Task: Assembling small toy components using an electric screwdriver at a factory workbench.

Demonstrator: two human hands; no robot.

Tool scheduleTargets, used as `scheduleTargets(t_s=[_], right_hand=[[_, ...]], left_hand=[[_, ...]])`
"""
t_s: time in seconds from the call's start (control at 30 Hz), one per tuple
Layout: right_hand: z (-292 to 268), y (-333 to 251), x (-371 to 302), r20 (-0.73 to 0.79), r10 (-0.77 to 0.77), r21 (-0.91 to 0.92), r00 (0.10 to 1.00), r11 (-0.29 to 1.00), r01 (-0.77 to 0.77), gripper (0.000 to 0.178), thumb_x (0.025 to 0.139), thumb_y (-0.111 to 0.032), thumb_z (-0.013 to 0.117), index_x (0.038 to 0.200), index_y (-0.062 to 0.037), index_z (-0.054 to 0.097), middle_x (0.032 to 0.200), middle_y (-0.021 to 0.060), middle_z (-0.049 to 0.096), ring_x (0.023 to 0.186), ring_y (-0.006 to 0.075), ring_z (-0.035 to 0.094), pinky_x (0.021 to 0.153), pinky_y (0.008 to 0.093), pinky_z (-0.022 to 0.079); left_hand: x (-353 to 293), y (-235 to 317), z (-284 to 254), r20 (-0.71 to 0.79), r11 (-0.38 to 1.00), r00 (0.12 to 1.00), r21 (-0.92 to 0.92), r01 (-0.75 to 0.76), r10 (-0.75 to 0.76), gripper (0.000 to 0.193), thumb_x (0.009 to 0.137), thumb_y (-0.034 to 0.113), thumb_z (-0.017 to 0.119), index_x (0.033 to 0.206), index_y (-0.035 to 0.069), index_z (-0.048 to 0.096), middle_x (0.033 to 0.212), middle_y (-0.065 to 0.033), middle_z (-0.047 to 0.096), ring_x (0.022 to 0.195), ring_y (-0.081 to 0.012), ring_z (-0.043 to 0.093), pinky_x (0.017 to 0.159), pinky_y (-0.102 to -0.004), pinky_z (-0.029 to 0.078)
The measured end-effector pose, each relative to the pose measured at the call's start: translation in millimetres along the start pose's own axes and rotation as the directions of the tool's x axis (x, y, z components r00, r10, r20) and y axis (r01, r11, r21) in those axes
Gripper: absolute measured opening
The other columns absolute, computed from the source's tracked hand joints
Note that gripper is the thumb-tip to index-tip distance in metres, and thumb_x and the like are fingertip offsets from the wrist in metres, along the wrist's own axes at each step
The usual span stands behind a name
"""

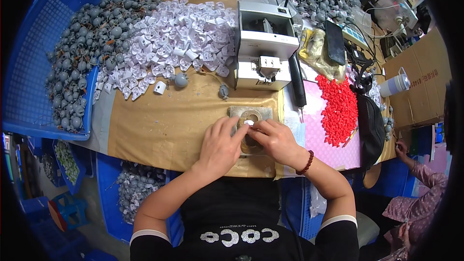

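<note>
Meeting over a small white part on a metal fixture, left hand and right hand with fingers bent, exact grip unclear, front edge of brown tabletop close, room leftward.

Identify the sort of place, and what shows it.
Probably a small-parts assembly workshop: white plastic pieces heaped on the bench, a blue crate of grey round parts, and a black screwdriver-like tool.
</note>
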State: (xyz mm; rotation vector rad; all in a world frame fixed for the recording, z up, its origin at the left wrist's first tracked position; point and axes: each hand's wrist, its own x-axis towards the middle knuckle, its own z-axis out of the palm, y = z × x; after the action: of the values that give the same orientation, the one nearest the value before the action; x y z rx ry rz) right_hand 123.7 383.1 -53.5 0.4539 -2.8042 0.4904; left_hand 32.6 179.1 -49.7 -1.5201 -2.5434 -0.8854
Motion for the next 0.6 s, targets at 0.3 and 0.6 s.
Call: scheduleTargets(t_s=[0.3, 0.6], right_hand=[[-10.7, 8.7, -7.2, -0.14, 0.259, 0.336, 0.956, 0.92, -0.2, 0.026, 0.086, -0.003, 0.071, 0.112, -0.003, 0.071, 0.108, 0.0112, 0.067, 0.095, 0.0294, 0.066, 0.081, 0.0366, 0.056], [-17.8, 17.6, -48.2, -0.02, 0.406, 0.42, 0.914, 0.833, -0.361, 0.037, 0.09, -0.003, 0.07, 0.127, -0.0039, 0.064, 0.119, 0.017, 0.068, 0.11, 0.0342, 0.066, 0.094, 0.0409, 0.053]], left_hand=[[1.3, -3.5, 20.4, 0.032, 0.964, 0.982, 0.186, -0.191, 0.188, 0.049, 0.074, 0.007, 0.073, 0.122, 0.0, 0.067, 0.125, -0.018, 0.062, 0.128, -0.0363, 0.054, 0.1, -0.0478, 0.046], [12.8, -9.0, 21.2, 0.004, 0.948, 0.958, 0.144, -0.285, 0.287, 0.031, 0.082, 0.007, 0.065, 0.111, -0.004, 0.067, 0.114, -0.021, 0.063, 0.127, -0.0372, 0.056, 0.096, -0.0438, 0.048]])
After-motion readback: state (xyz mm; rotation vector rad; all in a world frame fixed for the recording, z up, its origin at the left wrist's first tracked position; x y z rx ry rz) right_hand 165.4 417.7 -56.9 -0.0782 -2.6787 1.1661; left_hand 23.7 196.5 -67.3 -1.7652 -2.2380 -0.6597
